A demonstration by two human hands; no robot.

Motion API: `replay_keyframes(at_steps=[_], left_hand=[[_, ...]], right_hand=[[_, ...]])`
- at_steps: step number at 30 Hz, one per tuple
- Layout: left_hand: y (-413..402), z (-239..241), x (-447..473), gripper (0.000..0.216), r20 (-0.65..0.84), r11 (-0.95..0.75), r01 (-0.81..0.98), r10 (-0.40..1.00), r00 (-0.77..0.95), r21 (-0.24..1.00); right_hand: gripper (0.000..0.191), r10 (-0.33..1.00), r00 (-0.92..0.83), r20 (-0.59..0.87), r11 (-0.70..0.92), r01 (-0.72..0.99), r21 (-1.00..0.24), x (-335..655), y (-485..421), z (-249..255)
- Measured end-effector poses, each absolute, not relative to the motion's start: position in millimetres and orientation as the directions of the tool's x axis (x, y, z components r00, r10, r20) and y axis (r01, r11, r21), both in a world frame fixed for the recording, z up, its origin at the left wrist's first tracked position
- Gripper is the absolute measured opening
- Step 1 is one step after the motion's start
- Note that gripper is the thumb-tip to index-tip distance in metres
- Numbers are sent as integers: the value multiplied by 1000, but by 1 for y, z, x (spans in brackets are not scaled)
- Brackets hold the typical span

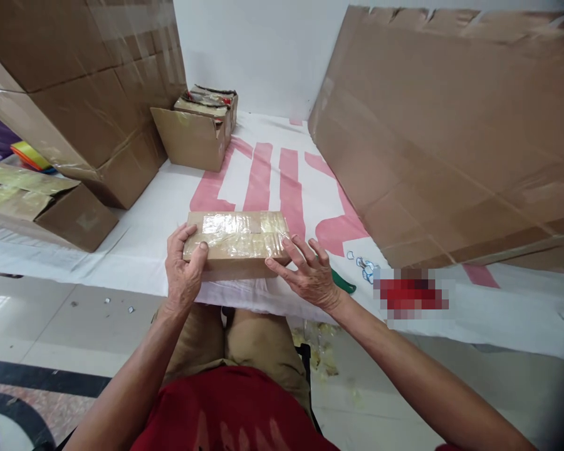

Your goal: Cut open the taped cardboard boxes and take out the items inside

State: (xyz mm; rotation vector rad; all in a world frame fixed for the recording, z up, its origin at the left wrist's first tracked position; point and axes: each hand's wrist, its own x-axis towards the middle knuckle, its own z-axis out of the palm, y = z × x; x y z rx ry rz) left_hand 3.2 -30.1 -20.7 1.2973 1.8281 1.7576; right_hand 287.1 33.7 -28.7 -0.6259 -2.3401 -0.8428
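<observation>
A small cardboard box (237,241) lies flat at the table's front edge, its top covered with shiny clear tape over a pale label. My left hand (184,266) grips the box's left end, the thumb on the front top edge and fingers around the side. At the right end, my right hand (310,269) has its fingers spread, some fingertips touching the box's top and front corner. Partly hidden behind the right hand is a green object (343,282) with a curved end. Several small white pieces with blue edges (366,268) lie just beyond it.
A white cloth with pink markings (263,175) covers the table. Large cardboard boxes (451,138) stand at right and left. Smaller open boxes (192,134) sit at the back left, and a taped box (75,213) at the left edge. A blurred red item (411,294) lies right.
</observation>
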Motion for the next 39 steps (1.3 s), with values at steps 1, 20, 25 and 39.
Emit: replay_keyframes(at_steps=[1,20,25,39], left_hand=[[-30,-20,3,41,363,-151,390,750,-554,908],[-26,-12,-8,63,292,-148,304,811,-507,941],[-24,-11,-16,64,219,-166,152,858,-465,974],[-1,-11,-31,57,159,-130,115,942,-296,985]], right_hand=[[58,232,-731,642,684,591,427,286,32,-27],[40,935,-283,213,289,957,7,386,18,-70],[43,920,-256,298,337,905,-261,389,24,-54],[33,779,-610,141,572,601,-558,254,54,117]])
